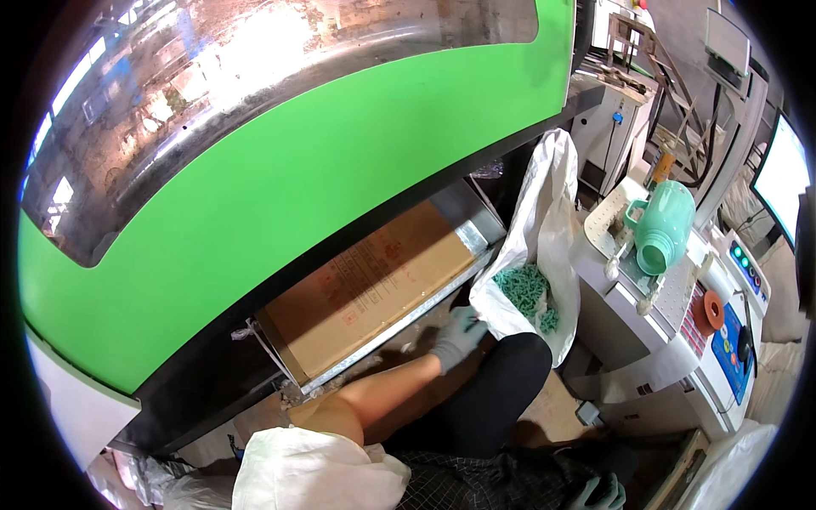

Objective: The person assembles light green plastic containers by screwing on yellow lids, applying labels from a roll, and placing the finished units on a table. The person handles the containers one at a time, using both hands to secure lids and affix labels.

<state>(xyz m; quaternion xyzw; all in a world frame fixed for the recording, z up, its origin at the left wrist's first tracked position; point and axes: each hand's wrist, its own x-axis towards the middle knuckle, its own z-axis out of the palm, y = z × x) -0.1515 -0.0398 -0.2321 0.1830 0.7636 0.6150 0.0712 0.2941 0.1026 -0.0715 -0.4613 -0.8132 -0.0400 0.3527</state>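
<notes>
My left hand (460,340), in a pale grey glove, reaches forward to the lower left edge of a white woven sack (552,212). Its fingers are closed at the sack's rim, seemingly pinching the fabric. Inside the sack's mouth lies a heap of small green pieces (522,289). My right hand (600,493), also gloved, is low at the bottom edge beside my dark clothing. Its fingers are partly seen, apart, with nothing visible in them.
A large green machine panel (340,170) with a window spans the left and top. Beneath it, flattened cardboard (365,289) lies in a metal-edged tray. At right, a grey machine holds a green jug (665,225), an orange-brown roll (707,313) and a control panel (746,263).
</notes>
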